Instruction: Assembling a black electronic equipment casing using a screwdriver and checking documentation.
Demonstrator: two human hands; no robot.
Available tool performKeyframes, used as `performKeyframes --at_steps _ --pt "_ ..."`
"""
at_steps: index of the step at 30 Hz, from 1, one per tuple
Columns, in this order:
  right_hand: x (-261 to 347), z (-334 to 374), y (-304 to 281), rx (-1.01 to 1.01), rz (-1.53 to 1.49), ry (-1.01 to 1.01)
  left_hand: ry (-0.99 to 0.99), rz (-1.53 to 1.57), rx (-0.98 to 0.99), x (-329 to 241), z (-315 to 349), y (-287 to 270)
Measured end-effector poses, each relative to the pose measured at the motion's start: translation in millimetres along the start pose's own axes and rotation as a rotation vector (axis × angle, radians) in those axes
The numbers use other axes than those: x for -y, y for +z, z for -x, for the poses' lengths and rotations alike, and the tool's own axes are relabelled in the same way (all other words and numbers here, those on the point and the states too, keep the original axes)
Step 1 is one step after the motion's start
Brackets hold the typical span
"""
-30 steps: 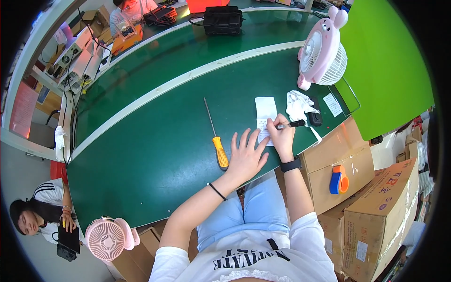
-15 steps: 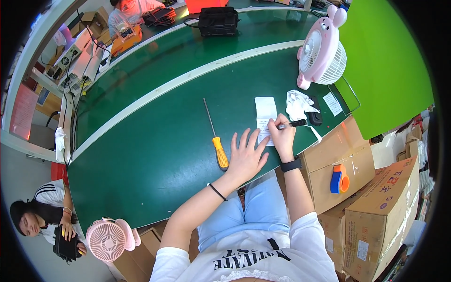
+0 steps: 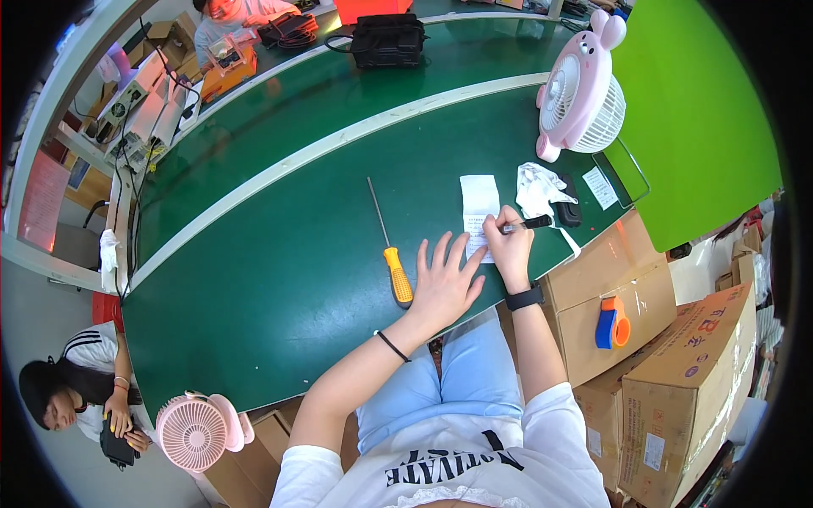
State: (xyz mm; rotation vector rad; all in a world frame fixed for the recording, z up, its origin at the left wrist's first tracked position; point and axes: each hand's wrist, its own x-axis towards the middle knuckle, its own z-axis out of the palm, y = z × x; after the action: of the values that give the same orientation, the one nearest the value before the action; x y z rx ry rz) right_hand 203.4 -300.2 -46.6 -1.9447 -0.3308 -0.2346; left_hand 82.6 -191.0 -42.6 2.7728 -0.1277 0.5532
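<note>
My right hand point(image 3: 509, 248) is closed around a dark pen point(image 3: 527, 224), which slants over a small white paper slip point(image 3: 480, 194). Spread flat on the green table, my left hand point(image 3: 445, 279) reaches the slip's lower edge with its fingertips. To the left of that hand lies a screwdriver point(image 3: 397, 275) with a yellow handle and a long thin shaft. Just right of the slip are a crumpled white cloth or tissue point(image 3: 539, 188) and a black object point(image 3: 569, 201). My right hand partly hides the slip's lower part.
A pink and white fan point(image 3: 578, 93) stands at the far right, near a second printed slip point(image 3: 600, 188). Another pink fan point(image 3: 193, 432) is at the lower left corner, beside a co-worker point(image 3: 85, 389). Cardboard boxes point(image 3: 686, 398) and an orange-blue tape dispenser point(image 3: 613, 323) sit right.
My hands, the pen and the slip look unmoved. At the lower left, the co-worker's hands have shifted on a black device. The black case at the back has slid slightly left.
</note>
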Motion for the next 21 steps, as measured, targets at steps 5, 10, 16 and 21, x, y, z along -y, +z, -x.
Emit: performKeyframes --at_steps 5,10,16,21 --pt "-0.7 -0.6 1.5 -0.01 -0.008 -0.025 -0.001 -0.016 -0.001 0.6 -0.1 -0.9" --pt "2.4 -0.3 1.1 -0.024 -0.015 -0.039 -0.003 -0.008 0.005 0.7 -0.2 -0.4" --pt "-1.3 -1.2 0.6 -0.022 -0.021 -0.048 -0.001 -0.005 0.0 0.4 -0.7 0.1" --pt "-1.5 -0.7 2.0 -0.018 -0.02 -0.02 -0.001 -0.007 0.008 0.6 -0.4 -1.4"
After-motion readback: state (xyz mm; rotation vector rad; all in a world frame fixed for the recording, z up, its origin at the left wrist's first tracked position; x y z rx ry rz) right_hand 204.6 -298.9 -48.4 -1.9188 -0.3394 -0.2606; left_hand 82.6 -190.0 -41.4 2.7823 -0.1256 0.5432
